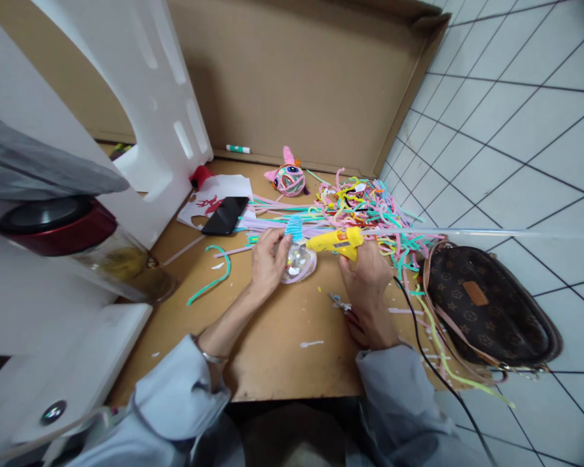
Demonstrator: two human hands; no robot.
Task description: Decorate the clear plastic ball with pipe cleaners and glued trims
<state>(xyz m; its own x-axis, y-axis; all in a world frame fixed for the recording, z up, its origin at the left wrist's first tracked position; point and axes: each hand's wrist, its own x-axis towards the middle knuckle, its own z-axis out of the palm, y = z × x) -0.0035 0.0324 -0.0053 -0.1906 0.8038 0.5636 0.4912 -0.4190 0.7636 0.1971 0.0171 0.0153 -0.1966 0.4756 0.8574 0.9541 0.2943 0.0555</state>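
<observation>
My left hand [267, 259] is closed on a clear plastic ball [299, 263] with a pale pipe cleaner band round it. A blue folded pipe-cleaner piece [294, 228] stands at the top of the ball. My right hand [368, 272] is wrapped round a yellow glue gun [333, 241], its nozzle pointing left, at or very near the ball. A long clear glue stick [467, 231] juts out of the gun's back, and a black cord [428, 360] runs down from it. Scissors [339, 301] lie partly hidden under my right wrist.
Behind my hands lie a heap of coloured pipe cleaners [365, 201], a finished-looking pink animal ball [289, 178], a black phone [225, 215] and a marker [238, 149]. A brown handbag [486, 305] sits right, a glass bottle [126, 266] left. Cardboard [296, 78] walls the back.
</observation>
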